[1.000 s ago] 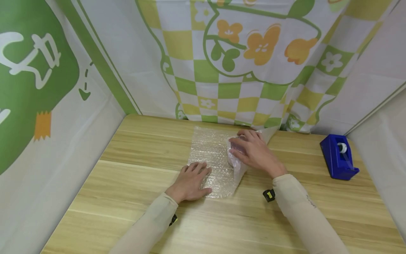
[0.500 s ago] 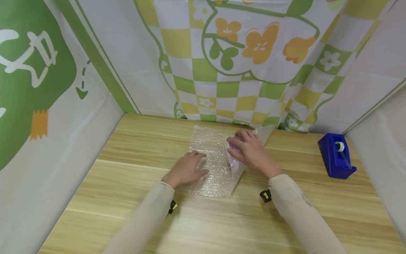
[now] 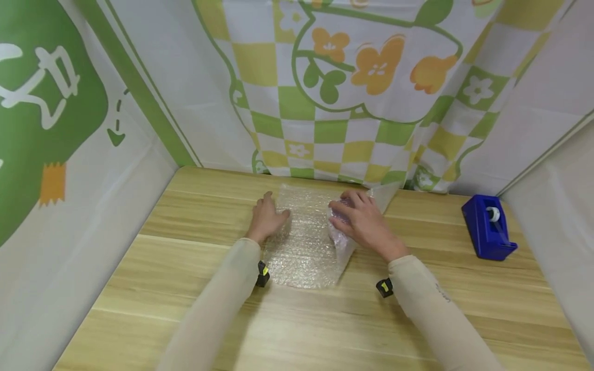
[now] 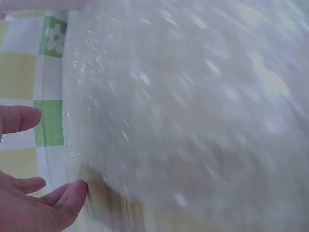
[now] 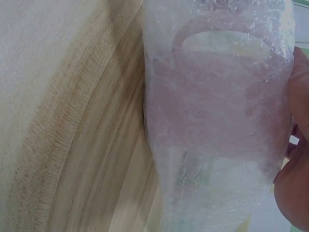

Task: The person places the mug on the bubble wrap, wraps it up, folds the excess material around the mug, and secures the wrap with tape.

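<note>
A sheet of bubble wrap (image 3: pixel 301 257) lies on the wooden table, its right part folded over a pinkish, rounded object (image 5: pixel 217 106). Through the layers in the right wrist view, a pale oval shows at one end of that object; its exact kind stays blurred. My right hand (image 3: pixel 366 224) curls over the wrapped bundle and grips it, fingers at its far left side. At the sheet's left edge is my left hand (image 3: pixel 268 217), thumb and fingers spread apart, thumb overlapping the wrap. In the left wrist view its fingertips (image 4: pixel 77 191) are right beside the wrap's edge.
A blue tape dispenser (image 3: pixel 487 232) with a roll of clear tape stands at the table's right side. Behind the table (image 3: pixel 185 288) hangs a checked, flowered curtain (image 3: pixel 334 129). A corner of the wrap sticks up near that curtain. White fabric walls flank both sides.
My left hand has lifted from the sheet's lower left and moved forward along its left edge. The right hand keeps its grip on the wrapped object in nearly the same place.
</note>
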Demonstrator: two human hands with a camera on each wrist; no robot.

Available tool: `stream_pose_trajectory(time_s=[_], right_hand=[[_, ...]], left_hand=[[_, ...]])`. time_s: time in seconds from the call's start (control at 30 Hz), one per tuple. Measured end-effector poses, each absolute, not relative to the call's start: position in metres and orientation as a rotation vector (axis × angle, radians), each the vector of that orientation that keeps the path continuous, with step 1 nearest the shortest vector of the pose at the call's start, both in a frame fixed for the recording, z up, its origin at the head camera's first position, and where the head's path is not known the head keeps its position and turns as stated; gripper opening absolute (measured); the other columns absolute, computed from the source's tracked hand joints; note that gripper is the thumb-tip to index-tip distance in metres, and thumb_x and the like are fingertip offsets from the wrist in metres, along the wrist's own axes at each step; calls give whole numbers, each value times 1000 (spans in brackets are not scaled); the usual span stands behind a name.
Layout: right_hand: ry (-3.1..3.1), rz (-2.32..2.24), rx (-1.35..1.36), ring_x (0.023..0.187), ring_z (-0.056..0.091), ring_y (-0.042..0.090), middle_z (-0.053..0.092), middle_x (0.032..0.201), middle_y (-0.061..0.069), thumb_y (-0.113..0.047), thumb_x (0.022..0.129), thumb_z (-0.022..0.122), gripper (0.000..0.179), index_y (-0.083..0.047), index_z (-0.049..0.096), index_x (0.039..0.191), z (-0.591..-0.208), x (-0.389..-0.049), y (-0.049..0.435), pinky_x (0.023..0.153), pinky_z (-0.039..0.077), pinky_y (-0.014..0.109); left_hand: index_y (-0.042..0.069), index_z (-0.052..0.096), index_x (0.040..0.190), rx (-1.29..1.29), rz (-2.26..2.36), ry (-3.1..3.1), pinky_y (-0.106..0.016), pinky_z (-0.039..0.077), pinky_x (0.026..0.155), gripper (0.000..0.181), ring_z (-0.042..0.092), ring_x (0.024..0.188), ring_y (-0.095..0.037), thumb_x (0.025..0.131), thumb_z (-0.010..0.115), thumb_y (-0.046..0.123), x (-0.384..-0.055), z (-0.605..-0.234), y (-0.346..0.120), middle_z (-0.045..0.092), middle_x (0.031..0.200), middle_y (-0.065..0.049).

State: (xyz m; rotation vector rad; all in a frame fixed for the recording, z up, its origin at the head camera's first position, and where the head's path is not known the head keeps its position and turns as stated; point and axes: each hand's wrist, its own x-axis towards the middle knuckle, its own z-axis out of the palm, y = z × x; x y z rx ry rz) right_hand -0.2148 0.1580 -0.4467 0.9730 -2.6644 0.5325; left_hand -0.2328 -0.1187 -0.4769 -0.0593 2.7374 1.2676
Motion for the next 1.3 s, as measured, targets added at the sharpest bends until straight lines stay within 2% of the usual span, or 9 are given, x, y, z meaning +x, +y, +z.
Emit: stream_pose_trajectory(time_s=[0.23, 0.43, 0.53, 0.67, 0.8, 0.93, 1.07, 1.17, 1.3], right_hand=[[-2665, 544, 972, 123, 46, 35, 55, 127, 15, -39, 101, 62, 35, -18, 71, 126, -450, -215, 157, 100, 37, 55], [-2658, 582, 983, 123, 46, 36, 55, 127, 16, -37, 101, 63, 34, -16, 71, 126, -451, -215, 156, 100, 37, 56], [-2652, 586, 981, 122, 45, 37, 55, 126, 16, -36, 100, 64, 34, -14, 71, 126, -451, -215, 156, 100, 37, 56], [-2648, 596, 978, 123, 45, 37, 54, 126, 14, -35, 100, 65, 34, -13, 71, 125, -452, -215, 156, 100, 36, 56], [-2645, 618, 977, 123, 44, 38, 54, 126, 16, -34, 99, 66, 34, -12, 72, 125, -451, -214, 155, 99, 36, 56], [-2641, 628, 975, 121, 45, 38, 55, 126, 19, -33, 99, 67, 33, -12, 72, 124, -450, -214, 154, 97, 36, 57], [-2644, 627, 969, 120, 45, 38, 55, 126, 19, -33, 99, 66, 32, -12, 72, 123, -450, -214, 154, 95, 37, 57], [-2650, 626, 965, 119, 45, 39, 55, 125, 19, -32, 99, 66, 31, -12, 72, 122, -449, -214, 154, 94, 37, 57], [-2659, 630, 963, 119, 44, 38, 54, 125, 18, -32, 99, 67, 30, -13, 71, 122, -447, -214, 154, 93, 36, 57]], left_hand=[[-2, 19, 158, -267, 1679, 2497, -52, 38, 113, 81, 36, 142, -43, 98, 68, 22, -242, -475, -113, 33, 155, -31], [0, 22, 158, -376, 1831, 2359, -51, 42, 110, 87, 44, 137, -40, 94, 74, 26, -246, -475, -113, 41, 150, -29], [-2, 35, 153, -360, 1839, 2378, -46, 49, 103, 80, 54, 126, -35, 92, 77, 27, -248, -473, -109, 51, 141, -25], [-4, 65, 122, -270, 1815, 2453, -33, 51, 70, 43, 58, 83, -21, 92, 76, 24, -252, -468, -102, 61, 99, -12], [4, 67, 88, -172, 1831, 2455, -27, 40, 58, 17, 45, 66, -13, 94, 73, 19, -250, -460, -95, 52, 76, -1], [8, 55, 86, -39, 1826, 2414, -27, 44, 65, 17, 48, 73, -15, 98, 65, 15, -246, -450, -88, 51, 81, -1], [0, 57, 103, 108, 1800, 2337, -38, 54, 86, 12, 60, 96, -29, 102, 58, 12, -240, -441, -81, 61, 102, -14], [-7, 56, 116, 201, 1816, 2229, -47, 49, 102, 21, 58, 116, -38, 103, 54, 9, -237, -435, -76, 60, 121, -23], [-8, 53, 122, 260, 1849, 2088, -50, 42, 110, 24, 55, 124, -41, 104, 50, 8, -232, -429, -71, 58, 129, -26]])
